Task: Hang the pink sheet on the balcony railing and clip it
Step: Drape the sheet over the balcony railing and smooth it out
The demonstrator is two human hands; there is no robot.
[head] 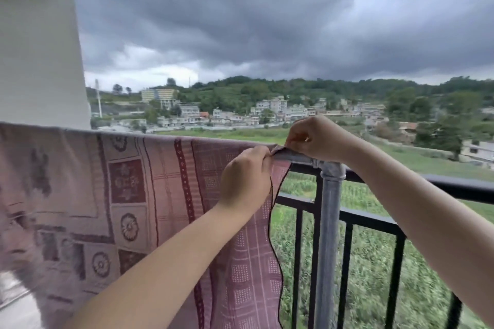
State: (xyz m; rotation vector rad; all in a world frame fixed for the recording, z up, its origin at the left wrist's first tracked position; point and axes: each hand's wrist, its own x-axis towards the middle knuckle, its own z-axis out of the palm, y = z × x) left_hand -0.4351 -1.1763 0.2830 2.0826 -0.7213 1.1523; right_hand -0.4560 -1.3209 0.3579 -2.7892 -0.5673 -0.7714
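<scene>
The pink patterned sheet (149,189) hangs draped over a grey metal rail (294,156) from the left edge to the middle of the head view. My left hand (247,179) pinches the sheet's right top corner on the near side. At the same corner, on top of the rail, my right hand (312,137) has its fingers closed around the fabric edge. Whether a clip sits in my right fingers I cannot tell.
A grey metal post (330,235) with a T-joint stands just right of the sheet's edge. The black balcony railing (454,188) runs on to the right with vertical bars below. A white pillar (40,61) rises at the left. Beyond lie fields and houses.
</scene>
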